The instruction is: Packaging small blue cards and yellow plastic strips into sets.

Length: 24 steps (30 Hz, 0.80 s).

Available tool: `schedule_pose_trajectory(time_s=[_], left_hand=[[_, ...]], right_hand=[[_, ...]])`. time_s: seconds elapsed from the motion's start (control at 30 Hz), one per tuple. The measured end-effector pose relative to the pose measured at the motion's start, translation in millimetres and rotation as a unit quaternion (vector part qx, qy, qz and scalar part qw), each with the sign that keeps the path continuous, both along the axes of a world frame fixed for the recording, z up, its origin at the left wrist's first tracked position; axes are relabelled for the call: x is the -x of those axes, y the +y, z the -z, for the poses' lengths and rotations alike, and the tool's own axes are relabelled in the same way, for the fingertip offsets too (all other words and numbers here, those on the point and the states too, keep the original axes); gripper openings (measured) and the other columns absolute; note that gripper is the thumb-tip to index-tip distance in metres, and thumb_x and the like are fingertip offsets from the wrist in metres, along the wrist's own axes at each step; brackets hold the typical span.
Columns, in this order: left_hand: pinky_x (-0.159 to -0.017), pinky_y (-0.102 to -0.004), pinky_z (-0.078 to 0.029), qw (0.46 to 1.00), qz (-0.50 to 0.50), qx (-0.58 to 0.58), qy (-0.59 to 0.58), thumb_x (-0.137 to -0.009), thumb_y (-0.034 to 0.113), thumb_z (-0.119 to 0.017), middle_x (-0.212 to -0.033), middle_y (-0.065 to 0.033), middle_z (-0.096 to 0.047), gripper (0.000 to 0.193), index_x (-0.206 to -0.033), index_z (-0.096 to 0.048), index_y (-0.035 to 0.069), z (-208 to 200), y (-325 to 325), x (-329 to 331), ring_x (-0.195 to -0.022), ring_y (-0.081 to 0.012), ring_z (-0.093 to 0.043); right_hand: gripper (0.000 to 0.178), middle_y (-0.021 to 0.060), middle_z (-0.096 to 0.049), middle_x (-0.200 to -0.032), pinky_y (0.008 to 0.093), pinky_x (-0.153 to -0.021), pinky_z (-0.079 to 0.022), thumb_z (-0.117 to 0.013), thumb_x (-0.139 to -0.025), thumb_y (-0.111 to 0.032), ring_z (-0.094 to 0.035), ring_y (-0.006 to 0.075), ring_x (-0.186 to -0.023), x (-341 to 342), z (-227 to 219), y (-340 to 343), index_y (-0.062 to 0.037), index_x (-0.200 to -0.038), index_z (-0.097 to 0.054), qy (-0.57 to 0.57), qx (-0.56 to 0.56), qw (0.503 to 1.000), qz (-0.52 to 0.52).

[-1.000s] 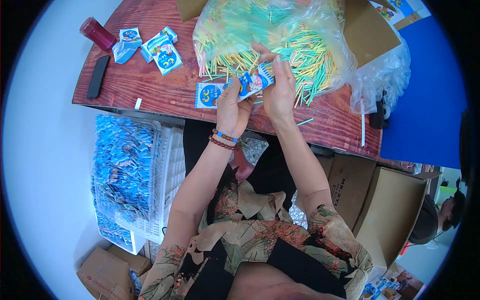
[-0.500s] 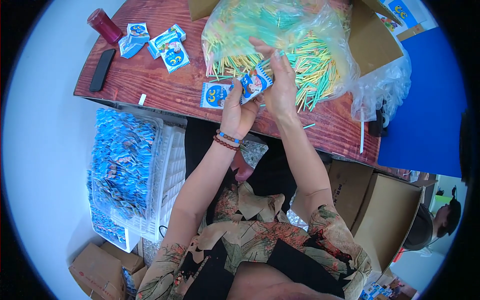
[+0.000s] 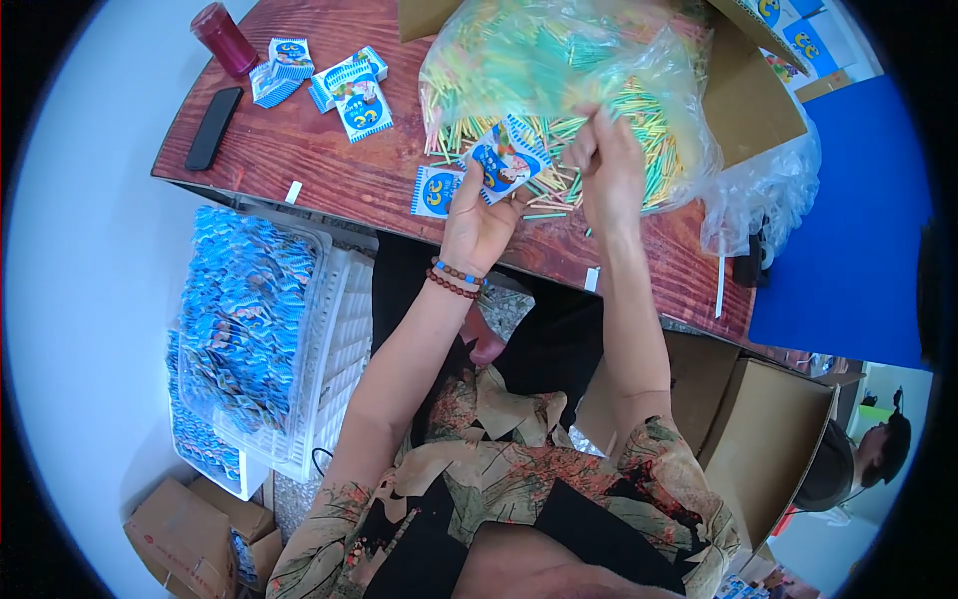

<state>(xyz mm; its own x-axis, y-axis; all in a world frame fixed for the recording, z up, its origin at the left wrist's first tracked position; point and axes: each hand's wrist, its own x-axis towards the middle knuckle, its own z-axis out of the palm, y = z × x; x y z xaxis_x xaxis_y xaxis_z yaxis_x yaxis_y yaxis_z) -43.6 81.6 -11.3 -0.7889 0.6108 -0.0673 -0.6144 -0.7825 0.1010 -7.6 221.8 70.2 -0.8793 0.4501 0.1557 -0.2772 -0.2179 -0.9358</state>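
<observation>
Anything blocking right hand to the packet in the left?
Nothing visible. The right hand is just right of the packet that the left hand holds; loose sticks show behind the gap. The clear bag lies farther back, not between them.

- Pretty bright in here, coolish light, source hard to place from where I'm standing
- wall [image 3: 80, 299] left of the table [image 3: 284, 150] looks washed pale
- whitish glare on the plastic bag [image 3: 524, 65] atop it, right hand [image 3: 611, 165] slightly smeary
- table's front edge bows, black rim all around
</observation>
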Motion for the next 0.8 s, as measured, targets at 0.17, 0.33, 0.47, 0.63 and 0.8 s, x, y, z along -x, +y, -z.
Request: schedule_pose_trajectory(time_s=[0.17,0.33,0.47,0.63,0.8], left_hand=[[-0.090,-0.0386,-0.048,0.996,-0.041,0.056,0.051,-0.092,0.030,-0.063,-0.115,-0.0046,-0.062,0.036,-0.121,-0.054,0.010,-5,0,2,-0.105,-0.0182,-0.059],[-0.092,-0.0392,-0.047,0.996,-0.045,0.057,0.052,-0.093,0.031,-0.061,-0.117,-0.0045,-0.061,0.035,-0.120,-0.054,0.010,-6,-4,-3,-0.106,-0.0186,-0.059],[-0.088,-0.0320,-0.048,0.987,-0.075,0.109,0.087,-0.092,0.019,-0.062,-0.120,-0.0065,-0.058,0.036,-0.125,-0.052,0.008,-15,-19,4,-0.104,-0.0151,-0.058],[-0.072,-0.0196,-0.050,0.864,-0.005,0.358,0.355,-0.089,0.003,-0.064,-0.101,-0.0045,-0.067,0.027,-0.115,-0.060,-0.001,-28,-58,27,-0.085,-0.0065,-0.063],[-0.069,-0.0203,-0.051,0.905,-0.143,0.320,0.241,-0.086,0.001,-0.066,-0.093,-0.0034,-0.069,0.017,-0.103,-0.066,0.000,-25,-65,34,-0.080,-0.0054,-0.064]], right_hand=[[0.029,-0.0049,-0.058,-0.068,0.0184,-0.042,-0.027,-0.066,-0.090,-0.018,-0.039,-0.0005,-0.049,-9,16,-31,-0.0052,-0.115,-0.059,-0.107,-0.115,0.988,0.007],[0.023,-0.0019,-0.065,-0.074,0.0166,-0.042,-0.031,-0.068,-0.088,-0.018,-0.043,-0.0013,-0.049,0,14,-31,-0.0043,-0.106,-0.064,-0.081,-0.118,0.988,-0.051],[0.016,0.0004,-0.068,-0.079,0.0158,-0.045,-0.038,-0.068,-0.088,-0.017,-0.048,-0.0006,-0.051,6,-12,-15,-0.0029,-0.095,-0.068,-0.109,-0.207,0.965,-0.119],[0.017,-0.0019,-0.065,-0.079,0.0206,-0.062,-0.041,-0.069,-0.087,-0.016,-0.053,0.0016,-0.071,26,-21,-11,-0.0028,-0.098,-0.069,-0.109,-0.270,0.924,-0.249],[0.024,-0.0018,-0.067,-0.081,0.0199,-0.063,-0.044,-0.072,-0.085,-0.020,-0.056,0.0015,-0.072,42,-6,-39,-0.0051,-0.103,-0.068,-0.124,-0.227,0.943,-0.207]])
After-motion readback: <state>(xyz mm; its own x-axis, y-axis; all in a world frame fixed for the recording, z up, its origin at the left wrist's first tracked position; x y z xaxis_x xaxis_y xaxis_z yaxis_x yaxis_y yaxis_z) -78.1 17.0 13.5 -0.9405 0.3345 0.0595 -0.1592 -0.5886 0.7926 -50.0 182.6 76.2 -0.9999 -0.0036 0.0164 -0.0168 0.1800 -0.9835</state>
